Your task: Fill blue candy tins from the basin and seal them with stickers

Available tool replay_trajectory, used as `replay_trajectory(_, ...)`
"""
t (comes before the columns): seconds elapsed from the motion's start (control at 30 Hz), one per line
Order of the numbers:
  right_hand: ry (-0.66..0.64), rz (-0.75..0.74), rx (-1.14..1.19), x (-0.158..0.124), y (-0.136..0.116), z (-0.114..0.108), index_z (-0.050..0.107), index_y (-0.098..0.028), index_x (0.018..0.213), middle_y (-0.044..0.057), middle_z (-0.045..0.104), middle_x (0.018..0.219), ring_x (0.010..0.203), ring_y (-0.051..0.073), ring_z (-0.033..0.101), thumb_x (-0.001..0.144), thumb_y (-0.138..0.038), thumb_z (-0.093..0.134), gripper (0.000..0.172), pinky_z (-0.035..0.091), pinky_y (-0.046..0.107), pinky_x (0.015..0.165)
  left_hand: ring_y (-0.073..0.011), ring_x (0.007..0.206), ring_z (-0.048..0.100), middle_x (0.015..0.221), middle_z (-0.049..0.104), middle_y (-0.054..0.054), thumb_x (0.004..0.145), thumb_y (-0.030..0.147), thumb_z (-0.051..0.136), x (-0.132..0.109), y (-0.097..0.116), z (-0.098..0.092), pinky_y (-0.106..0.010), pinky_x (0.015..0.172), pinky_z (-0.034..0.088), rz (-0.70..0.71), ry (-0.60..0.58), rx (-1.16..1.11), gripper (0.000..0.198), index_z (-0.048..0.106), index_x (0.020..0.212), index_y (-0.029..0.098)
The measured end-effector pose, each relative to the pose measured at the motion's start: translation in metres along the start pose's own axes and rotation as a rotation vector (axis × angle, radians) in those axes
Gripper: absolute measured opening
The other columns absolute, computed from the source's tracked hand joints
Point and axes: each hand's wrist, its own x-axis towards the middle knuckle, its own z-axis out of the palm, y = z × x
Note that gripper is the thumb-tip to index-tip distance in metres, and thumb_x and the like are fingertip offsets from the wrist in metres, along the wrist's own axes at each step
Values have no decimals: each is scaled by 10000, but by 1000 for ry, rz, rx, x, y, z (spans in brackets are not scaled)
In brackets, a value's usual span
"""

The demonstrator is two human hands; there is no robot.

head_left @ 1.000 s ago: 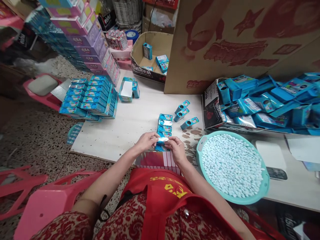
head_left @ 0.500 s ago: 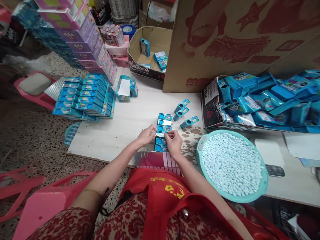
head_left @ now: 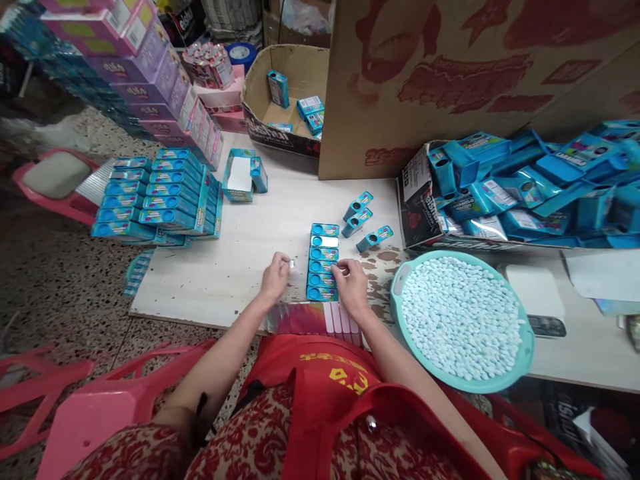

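A row of several blue candy boxes (head_left: 324, 267) lies on the table in front of me, each with a round spot at its left end; one near the far end has a pale top. My left hand (head_left: 277, 277) is left of the row, apart from it, thumb and finger pinched on a small shiny strip (head_left: 293, 264). At the row's right edge, my right hand (head_left: 352, 285) has its fingertips bent together against one box; whether anything is pinched in them is hidden. Beyond it lie three loose blue boxes (head_left: 375, 238) with dark round openings.
On the right stand a turquoise basin (head_left: 397, 287) of pale candies and a carton (head_left: 414, 200) heaped with blue boxes. Stacked blue boxes (head_left: 167, 200) are at the left, beside an open display box (head_left: 239, 175). A cut-down carton (head_left: 285, 140) and a large cardboard panel (head_left: 425, 87) stand behind.
My left hand has moved left, away from the row, carrying the small shiny strip. My right hand stays at the row's right edge. The whole view has shifted slightly.
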Motion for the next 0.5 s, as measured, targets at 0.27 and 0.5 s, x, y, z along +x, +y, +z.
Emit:
replay_trajectory(0.27,-113,-150,51,-4,-24,-4,614,-180,896,91,600,915,873,218,538,863,-385,501,236,453,356,793,-100,556,484,627,512,55,821,289,418,-10,51,-59,-226,574,406,125,-283,-119,164,422,959,201)
replay_trajectory(0.5,-456,417,682,0,-49,-4,552,-195,975,37,595,887,618,144,600,739,-636,520,501,452,224,408,-97,582,505,634,510,56,841,306,423,-23,75,-63,-222,584,415,156,-359,-148,165,428,968,201)
